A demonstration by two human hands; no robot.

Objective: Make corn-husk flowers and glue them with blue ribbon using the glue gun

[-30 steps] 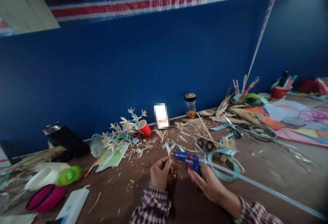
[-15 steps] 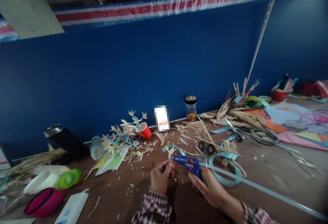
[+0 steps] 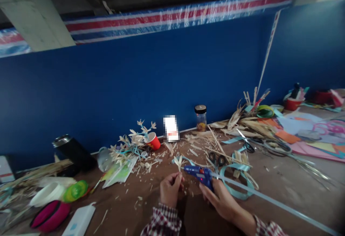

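Note:
Between the fingertips of my left hand (image 3: 170, 190) is a small pale flower (image 3: 178, 162), made of dry husk-like petals that spread upward. My right hand (image 3: 219, 196) is wrapped round the handle of a blue hot glue gun (image 3: 199, 175), whose nozzle points left at the base of the flower. Whether the nozzle touches the flower I cannot tell. A long translucent glue stick (image 3: 272, 200) runs out of the gun's back toward the lower right. Behind the gun lie dark-handled scissors (image 3: 217, 159) and a loop of light blue ribbon (image 3: 244, 194).
Finished-looking husk flowers (image 3: 132, 144) lie by a red paper cup (image 3: 153, 141) at the left. A lidded jar (image 3: 201, 119) stands against the blue partition (image 3: 134, 77). A black tumbler (image 3: 75, 153) leans at far left. Husks (image 3: 250, 124) and coloured paper (image 3: 309, 146) cover the right side.
The view has tilted slightly, so the scene sits a little lower. The flower now shows its petals more openly beside the nozzle. Both hands keep their holds.

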